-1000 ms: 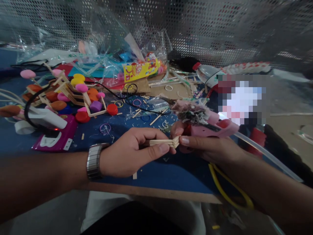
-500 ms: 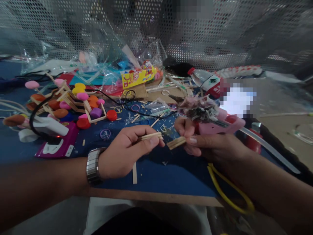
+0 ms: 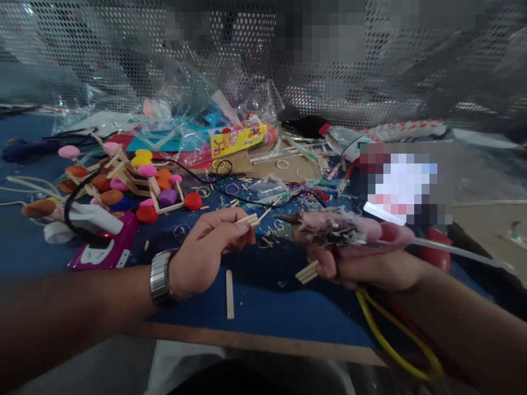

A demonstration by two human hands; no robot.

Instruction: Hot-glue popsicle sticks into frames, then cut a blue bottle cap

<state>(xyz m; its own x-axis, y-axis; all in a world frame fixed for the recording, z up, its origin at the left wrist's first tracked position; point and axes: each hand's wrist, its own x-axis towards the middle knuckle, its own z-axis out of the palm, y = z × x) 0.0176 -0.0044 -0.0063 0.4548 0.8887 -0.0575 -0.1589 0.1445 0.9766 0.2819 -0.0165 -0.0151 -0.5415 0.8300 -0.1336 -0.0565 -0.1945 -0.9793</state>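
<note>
Between the thumb and fingers of my left hand (image 3: 209, 244) are a few short wooden sticks (image 3: 247, 220), their ends pointing right. My right hand (image 3: 362, 269) grips a pink hot glue gun (image 3: 349, 230) crusted with dried glue, its nozzle aimed left toward those stick ends but apart from them. A clear glue stick (image 3: 457, 248) runs out of its rear. Below the gun, the same hand's fingers also hold a short bundle of sticks (image 3: 307, 272). A single flat craft stick (image 3: 229, 294) lies on the blue table between my hands.
On the left stands a stick model (image 3: 123, 181) with colourful foam pieces, behind a purple power strip (image 3: 109, 241). Wood scraps, rubber bands and a black cable (image 3: 263, 196) litter the middle. Plastic packaging (image 3: 239, 137), a bottle (image 3: 343, 144) and a lit screen (image 3: 395, 186) sit farther back.
The glue gun has swung lower and levelled out, its nozzle now nearer my left hand. The right hand's stick bundle has dropped lower, away from the left hand's sticks.
</note>
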